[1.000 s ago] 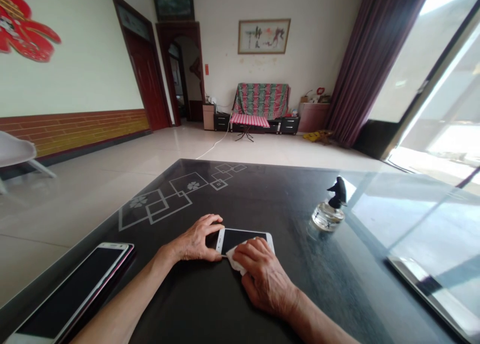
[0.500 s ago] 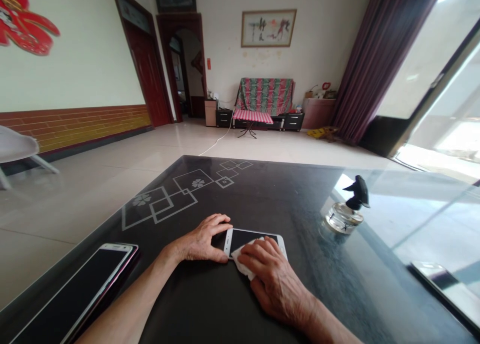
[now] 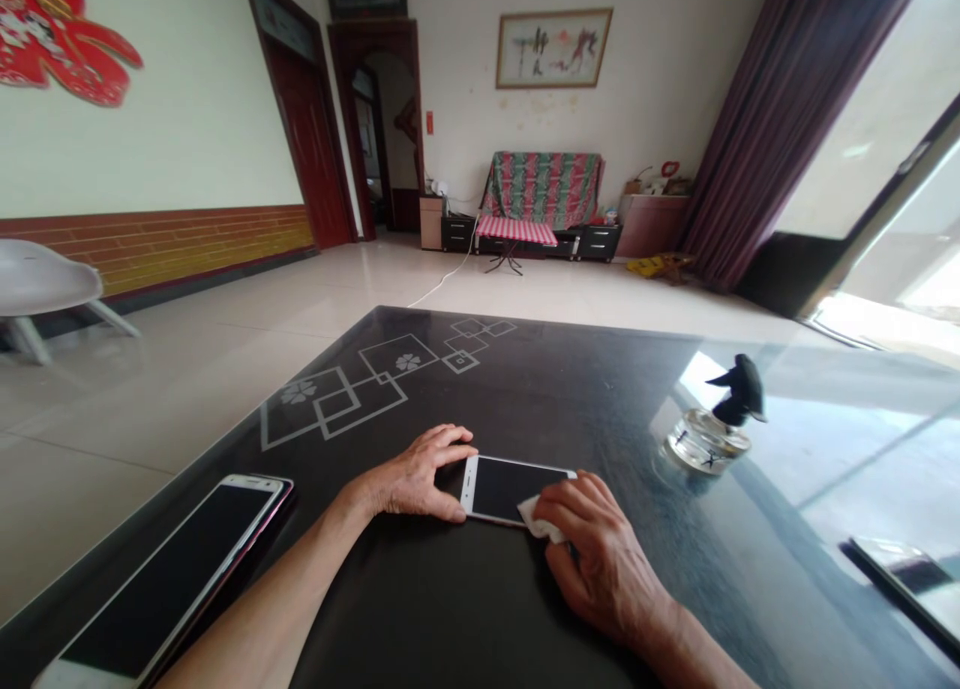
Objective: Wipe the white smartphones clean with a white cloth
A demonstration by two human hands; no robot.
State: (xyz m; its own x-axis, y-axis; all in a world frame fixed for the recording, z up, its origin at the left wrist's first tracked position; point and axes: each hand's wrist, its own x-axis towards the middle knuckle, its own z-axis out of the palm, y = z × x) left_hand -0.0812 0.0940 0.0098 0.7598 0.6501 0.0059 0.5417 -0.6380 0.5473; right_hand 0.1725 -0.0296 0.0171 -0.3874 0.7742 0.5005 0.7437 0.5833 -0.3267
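A white-framed phone point(image 3: 510, 487) with a dark screen lies flat on the black glossy table point(image 3: 420, 599). Its left end sits between the thumb and fingers of my left hand point(image 3: 420, 477), which steadies it from the side. Under the fingers of my right hand point(image 3: 604, 549), a white wipe point(image 3: 541, 521) is pressed on the phone's right part. My right hand covers that end of the phone and part of the wipe.
A larger white phone point(image 3: 176, 579) lies at the left, beside my left forearm. A clear spray bottle with a black nozzle point(image 3: 709, 439) stands to the right. Another dark flat device point(image 3: 904, 579) lies at the right edge. Beyond the table is a white chair point(image 3: 49, 277).
My right hand has slid the wipe rightward along the phone, uncovering more of the screen. My left hand stays at the phone's left end. The whole view has shifted slightly.
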